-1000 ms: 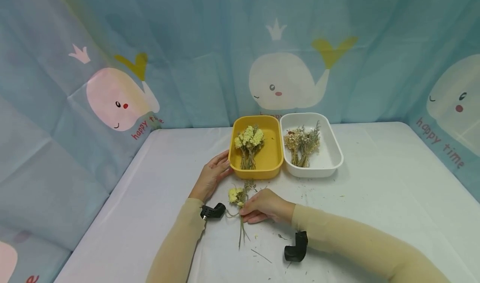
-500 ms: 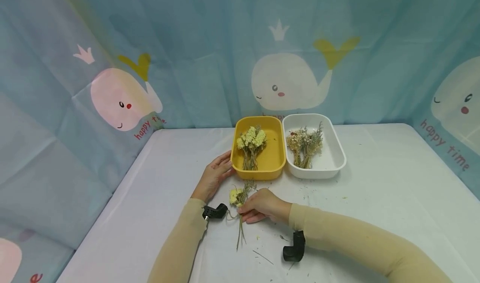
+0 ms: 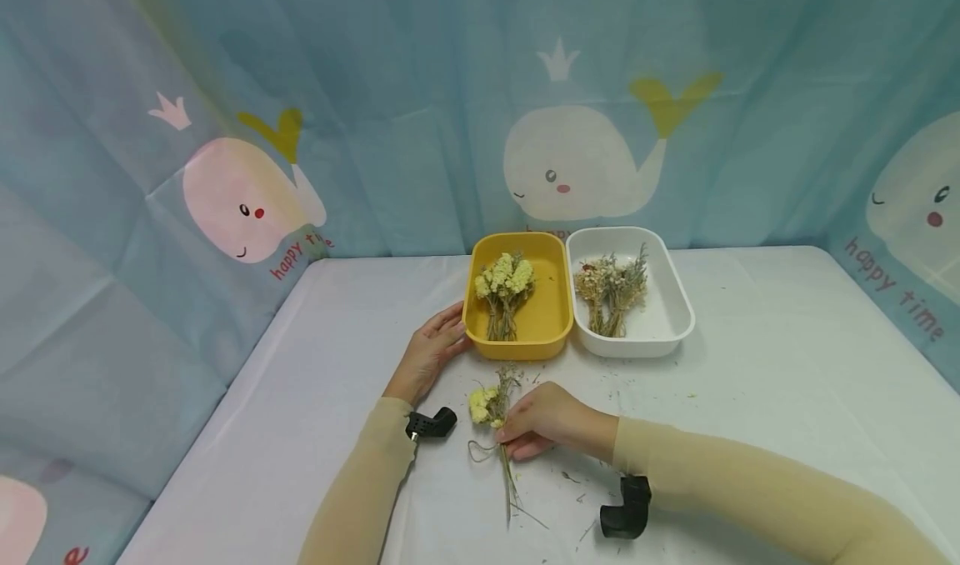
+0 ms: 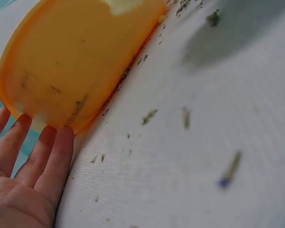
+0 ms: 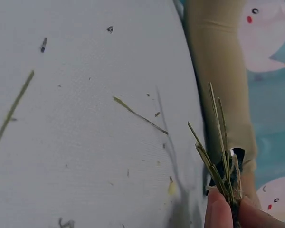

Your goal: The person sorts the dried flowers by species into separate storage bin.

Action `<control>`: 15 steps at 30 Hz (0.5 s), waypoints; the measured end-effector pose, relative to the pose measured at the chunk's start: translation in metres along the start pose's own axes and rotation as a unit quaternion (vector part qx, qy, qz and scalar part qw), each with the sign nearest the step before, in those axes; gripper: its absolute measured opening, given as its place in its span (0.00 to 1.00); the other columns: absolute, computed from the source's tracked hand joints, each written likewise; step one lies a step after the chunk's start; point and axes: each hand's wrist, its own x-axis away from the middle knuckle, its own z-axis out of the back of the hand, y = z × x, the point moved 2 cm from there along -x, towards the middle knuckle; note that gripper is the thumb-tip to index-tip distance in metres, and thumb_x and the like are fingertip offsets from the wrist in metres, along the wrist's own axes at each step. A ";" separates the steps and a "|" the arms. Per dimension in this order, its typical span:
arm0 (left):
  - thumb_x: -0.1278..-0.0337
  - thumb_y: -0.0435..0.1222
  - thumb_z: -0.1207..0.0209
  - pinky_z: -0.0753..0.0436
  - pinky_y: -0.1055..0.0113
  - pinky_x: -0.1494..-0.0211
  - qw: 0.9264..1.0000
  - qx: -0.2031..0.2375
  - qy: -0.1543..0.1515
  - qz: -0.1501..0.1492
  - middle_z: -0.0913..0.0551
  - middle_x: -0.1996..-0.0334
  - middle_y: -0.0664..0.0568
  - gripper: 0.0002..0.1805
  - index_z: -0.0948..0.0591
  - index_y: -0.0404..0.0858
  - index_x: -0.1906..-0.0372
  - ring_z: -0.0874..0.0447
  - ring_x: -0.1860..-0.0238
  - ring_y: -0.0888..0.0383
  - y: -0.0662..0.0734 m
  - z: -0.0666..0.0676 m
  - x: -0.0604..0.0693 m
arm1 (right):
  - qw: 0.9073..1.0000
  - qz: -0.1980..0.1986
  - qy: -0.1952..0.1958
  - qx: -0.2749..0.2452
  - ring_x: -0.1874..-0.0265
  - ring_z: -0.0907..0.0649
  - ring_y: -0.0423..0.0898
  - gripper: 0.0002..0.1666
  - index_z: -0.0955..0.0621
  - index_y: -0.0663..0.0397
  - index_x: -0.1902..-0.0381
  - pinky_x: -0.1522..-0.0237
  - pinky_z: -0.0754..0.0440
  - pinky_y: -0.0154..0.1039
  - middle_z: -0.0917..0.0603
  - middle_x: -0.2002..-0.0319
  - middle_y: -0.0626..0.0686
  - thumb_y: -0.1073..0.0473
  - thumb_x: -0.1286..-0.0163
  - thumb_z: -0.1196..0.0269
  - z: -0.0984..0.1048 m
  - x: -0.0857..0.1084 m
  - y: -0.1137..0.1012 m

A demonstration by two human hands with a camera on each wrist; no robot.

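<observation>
My right hand (image 3: pixel 553 422) pinches a small bunch of dried flowers (image 3: pixel 483 403) by its stems, just above the table. The bunch has yellow heads and greyish sprigs, and a loose loop of twine (image 3: pixel 480 450) hangs at its left. In the right wrist view the thin stems (image 5: pixel 213 159) stick out past the thumb and fingertips. My left hand (image 3: pixel 429 353) rests its fairly straight fingers against the left side of a yellow tray (image 3: pixel 547 319); the left wrist view shows the fingertips (image 4: pixel 47 135) touching its wall.
Inside the yellow tray lie tied yellow flower bunches (image 3: pixel 504 286). A white tray (image 3: pixel 663 319) stands close on its right, with mixed dried bunches (image 3: pixel 611 290) in it. Stem bits (image 3: pixel 531 516) and crumbs litter the white table (image 3: pixel 765 365). A blue whale-print curtain (image 3: pixel 405 165) hangs behind.
My right hand has shifted a little to the right and nearer to me, carrying the flower bunch along. The twine loop shows more plainly now. My left hand stays at the yellow tray.
</observation>
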 end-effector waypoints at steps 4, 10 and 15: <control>0.29 0.32 0.45 0.18 0.64 0.36 1.000 -0.002 0.003 -0.004 0.32 0.26 0.47 0.28 0.33 0.39 0.27 0.32 0.27 0.49 0.001 0.000 0.000 | 0.999 0.037 -0.004 0.016 0.79 0.14 0.38 0.08 0.12 0.67 0.64 0.69 0.11 0.35 0.10 0.71 0.58 0.67 0.40 0.29 0.006 0.011 -0.010; 0.29 0.33 0.44 0.20 0.60 0.33 1.000 -0.008 -0.001 -0.004 0.31 0.27 0.47 0.28 0.33 0.40 0.27 0.31 0.28 0.48 0.001 0.001 0.000 | 0.997 0.069 -0.001 0.017 0.75 0.12 0.38 0.09 0.13 0.68 0.63 0.64 0.10 0.37 0.09 0.69 0.54 0.65 0.37 0.31 0.020 0.019 -0.034; 0.30 0.34 0.43 0.21 0.57 0.32 1.000 -0.008 0.000 -0.005 0.30 0.27 0.48 0.28 0.32 0.40 0.27 0.30 0.28 0.49 0.000 0.000 0.000 | 0.997 0.076 0.016 -0.013 0.73 0.11 0.40 0.10 0.14 0.69 0.59 0.59 0.10 0.41 0.10 0.69 0.53 0.66 0.36 0.32 0.035 0.018 -0.051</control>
